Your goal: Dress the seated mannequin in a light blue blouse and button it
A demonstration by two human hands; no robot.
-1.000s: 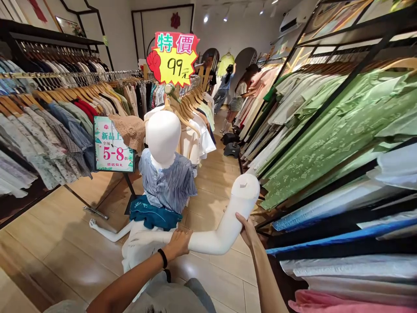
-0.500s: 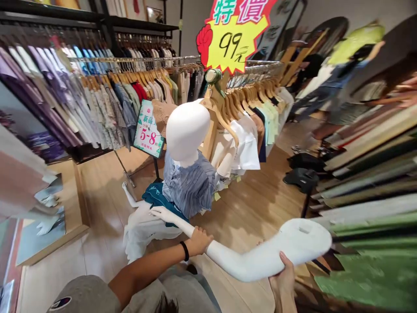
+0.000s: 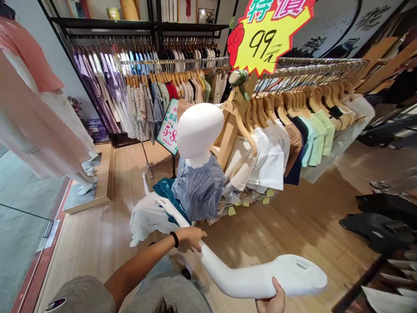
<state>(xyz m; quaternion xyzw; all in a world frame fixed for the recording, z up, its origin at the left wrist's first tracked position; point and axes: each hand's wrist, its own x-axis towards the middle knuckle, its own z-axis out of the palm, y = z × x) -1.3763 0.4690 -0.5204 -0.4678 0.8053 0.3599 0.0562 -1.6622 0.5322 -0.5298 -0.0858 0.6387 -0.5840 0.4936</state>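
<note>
And here is the handling stage, both hands on the loose white arm (image 3: pixel 234 282); it slants across the person's front, bare shoulder end out to the right, fingers pointing in towards the mannequin (image 3: pixel 200 130); the left hand (image 3: pixel 190 238), black band (image 3: pixel 174 239) at its wrist, is wrapped over the forearm, knuckles up, its fingers curled round and partly lost from sight; the right hand (image 3: pixel 272 300) cups the upper part from beneath, thumb pressed up on the near side, its other fingers hidden under the white!

At the shoulder end a slot (image 3: pixel 302 264) faces up, in plain view; at the far end the white fingers reach over by the teal cloth (image 3: pixel 164 189), though whether they touch it cannot be told; just beyond sits the mannequin in its blue-grey blouse (image 3: pixel 198 187), with the rack (image 3: pixel 260 108) close behind; whether a shoulder joint lies bare under that blouse cannot be seen.

So the step looks like steadying and angling; any further turn would seem to call for both grips held firm, the left guiding the thin end, the right bearing the thick one; a careless swing could catch the blouse or cloth!
</note>
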